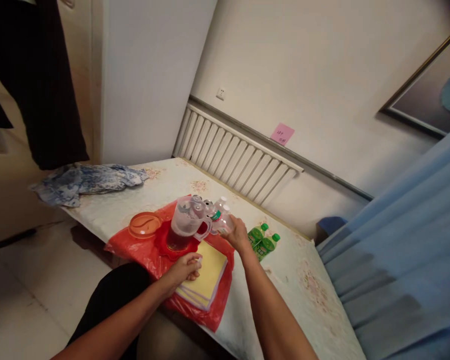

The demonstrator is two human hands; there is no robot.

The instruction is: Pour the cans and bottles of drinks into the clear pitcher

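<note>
While the right hand (238, 234) reaches across to the cluster of clear, white-topped plastic bottles (222, 223), its fingers are bent narrowly against the side of the nearest one, seemingly holding it. The left hand (186, 267) hangs over the stack of square yellow sheets (209, 272), fingers curled close around what looks like a small white piece (199, 260), too small to identify.

Between the bottles and a round orange lid (145, 225), a tall translucent plastic pitcher (180, 227) with dark red liquid stands on a scalloped red dish (159, 245), handle towards the right hand. Silver cans (207, 204) stand behind it, and 2 green-labelled, green-capped bottles (260, 240) lie beyond the right wrist.

The step in hand appears to be handling that clear bottle; whether it is being picked up or set down, I cannot tell. Either move calls for clearing the pitcher's handle.
</note>
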